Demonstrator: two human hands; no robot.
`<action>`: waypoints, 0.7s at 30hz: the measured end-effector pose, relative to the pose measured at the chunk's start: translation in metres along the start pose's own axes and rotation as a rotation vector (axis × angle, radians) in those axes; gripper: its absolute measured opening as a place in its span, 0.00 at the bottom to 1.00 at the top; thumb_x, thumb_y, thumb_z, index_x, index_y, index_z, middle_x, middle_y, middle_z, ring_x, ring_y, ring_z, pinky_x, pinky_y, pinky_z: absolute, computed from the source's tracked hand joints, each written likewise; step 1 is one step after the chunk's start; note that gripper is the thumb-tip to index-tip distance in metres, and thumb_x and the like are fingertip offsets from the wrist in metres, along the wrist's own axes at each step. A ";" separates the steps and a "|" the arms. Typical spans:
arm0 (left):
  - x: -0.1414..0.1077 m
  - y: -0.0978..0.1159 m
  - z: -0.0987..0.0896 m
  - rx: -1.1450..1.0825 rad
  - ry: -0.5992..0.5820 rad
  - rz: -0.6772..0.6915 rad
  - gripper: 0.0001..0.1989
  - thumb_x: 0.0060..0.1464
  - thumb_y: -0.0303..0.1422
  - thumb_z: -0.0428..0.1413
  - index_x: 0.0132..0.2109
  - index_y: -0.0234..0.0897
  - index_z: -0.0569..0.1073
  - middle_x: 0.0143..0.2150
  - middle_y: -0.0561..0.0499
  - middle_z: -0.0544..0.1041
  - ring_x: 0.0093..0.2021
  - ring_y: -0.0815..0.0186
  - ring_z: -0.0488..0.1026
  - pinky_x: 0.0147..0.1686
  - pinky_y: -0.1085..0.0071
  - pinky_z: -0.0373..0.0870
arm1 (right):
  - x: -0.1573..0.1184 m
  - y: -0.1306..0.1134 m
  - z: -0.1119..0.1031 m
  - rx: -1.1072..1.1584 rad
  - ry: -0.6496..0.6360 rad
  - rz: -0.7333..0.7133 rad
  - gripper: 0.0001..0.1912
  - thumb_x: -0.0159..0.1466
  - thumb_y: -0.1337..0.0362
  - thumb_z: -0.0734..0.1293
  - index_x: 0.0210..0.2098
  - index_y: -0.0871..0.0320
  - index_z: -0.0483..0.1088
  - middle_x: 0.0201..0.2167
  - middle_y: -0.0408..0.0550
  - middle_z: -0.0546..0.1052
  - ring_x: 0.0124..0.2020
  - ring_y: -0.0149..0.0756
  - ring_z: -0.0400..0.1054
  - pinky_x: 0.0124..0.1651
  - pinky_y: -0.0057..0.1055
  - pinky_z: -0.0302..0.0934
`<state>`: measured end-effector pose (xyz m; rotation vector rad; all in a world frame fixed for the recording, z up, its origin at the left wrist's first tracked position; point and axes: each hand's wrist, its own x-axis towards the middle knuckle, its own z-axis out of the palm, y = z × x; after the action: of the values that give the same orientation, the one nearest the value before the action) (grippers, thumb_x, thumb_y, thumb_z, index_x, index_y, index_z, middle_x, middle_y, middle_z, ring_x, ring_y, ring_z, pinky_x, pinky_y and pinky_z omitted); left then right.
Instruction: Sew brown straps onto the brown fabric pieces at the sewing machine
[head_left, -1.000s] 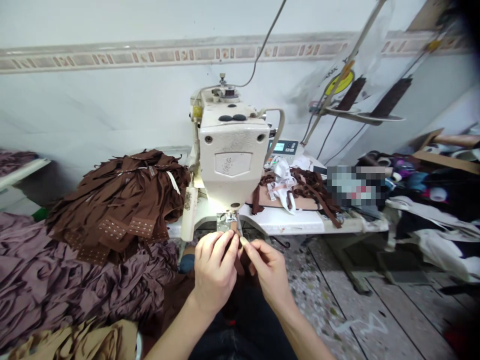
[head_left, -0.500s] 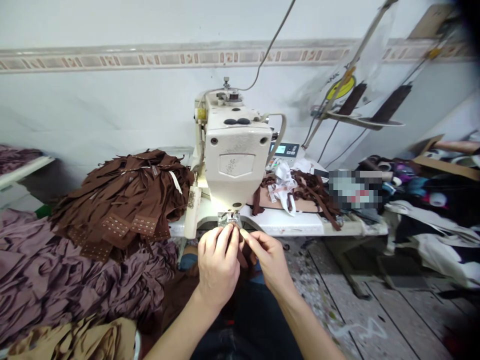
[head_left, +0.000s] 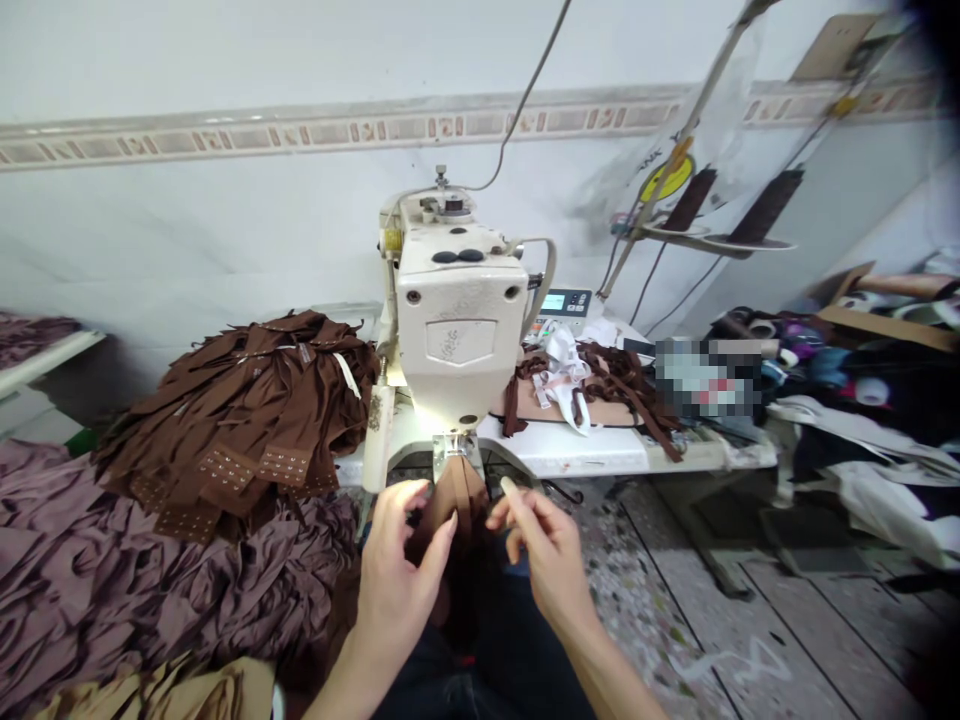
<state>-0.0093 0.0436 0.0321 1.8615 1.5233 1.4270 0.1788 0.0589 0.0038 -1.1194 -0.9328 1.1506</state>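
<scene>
A brown fabric piece [head_left: 450, 500] with a narrow strip along it hangs toward me from under the presser foot [head_left: 454, 448] of a white sewing machine [head_left: 461, 330]. My left hand [head_left: 401, 565] is at the fabric's left side, its thumb and fingers spread apart; whether it touches the cloth I cannot tell. On the right, my right hand [head_left: 547, 550] is beside the fabric, fingers loosely bent and apart, nothing visible in them. A pale covering shows on the tip of one of its digits. The lower part of the fabric drops into shadow over my lap.
Brown garment pieces with hook-and-eye rows [head_left: 247, 420] are heaped left of the machine, above mauve cloth [head_left: 187, 590] and tan cloth [head_left: 165, 690]. White and brown straps [head_left: 566, 375] lie to the right. Thread cones [head_left: 765, 205] stand on a rack; a control panel [head_left: 562, 303] sits behind.
Both hands have come away from the presser foot and moved apart, the left one spreading its fingers. The brown fabric under the foot now shows. The view has shifted slightly.
</scene>
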 end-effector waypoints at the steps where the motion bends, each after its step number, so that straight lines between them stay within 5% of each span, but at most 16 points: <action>1: 0.001 -0.001 -0.003 -0.087 -0.047 -0.107 0.17 0.65 0.37 0.64 0.58 0.41 0.75 0.50 0.45 0.81 0.49 0.59 0.82 0.44 0.66 0.81 | -0.005 0.001 0.004 -0.005 -0.042 0.018 0.28 0.67 0.39 0.73 0.27 0.58 0.71 0.29 0.45 0.75 0.20 0.28 0.65 0.20 0.25 0.59; 5: 0.014 0.001 -0.005 -0.392 -0.244 -0.382 0.16 0.65 0.46 0.62 0.46 0.37 0.79 0.38 0.49 0.83 0.39 0.63 0.81 0.39 0.71 0.78 | -0.015 0.002 0.018 0.003 -0.215 0.078 0.32 0.66 0.33 0.70 0.27 0.55 0.64 0.26 0.37 0.66 0.21 0.30 0.70 0.24 0.26 0.65; 13: 0.021 0.005 0.008 -0.560 -0.278 -0.476 0.18 0.59 0.48 0.67 0.41 0.36 0.84 0.34 0.48 0.84 0.35 0.61 0.80 0.37 0.69 0.76 | -0.013 -0.012 0.015 -0.007 -0.260 0.091 0.32 0.59 0.42 0.80 0.29 0.53 0.57 0.25 0.38 0.74 0.21 0.29 0.67 0.22 0.23 0.57; 17: 0.007 0.003 0.004 -0.488 -0.228 -0.428 0.16 0.61 0.44 0.66 0.33 0.36 0.81 0.30 0.51 0.80 0.30 0.65 0.76 0.33 0.73 0.72 | -0.015 -0.035 0.005 -0.112 -0.106 -0.085 0.21 0.57 0.52 0.83 0.36 0.53 0.71 0.30 0.43 0.78 0.27 0.34 0.73 0.26 0.27 0.65; 21: -0.008 0.011 -0.007 -0.398 -0.334 -0.336 0.14 0.60 0.36 0.66 0.52 0.39 0.81 0.28 0.58 0.72 0.27 0.71 0.69 0.30 0.76 0.65 | -0.001 -0.065 -0.008 -0.290 -0.168 -0.287 0.10 0.63 0.57 0.80 0.41 0.54 0.84 0.36 0.50 0.83 0.34 0.41 0.78 0.37 0.34 0.72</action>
<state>-0.0093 0.0307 0.0398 1.4371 1.2113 1.1005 0.1997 0.0540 0.0656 -1.0842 -1.3775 0.9018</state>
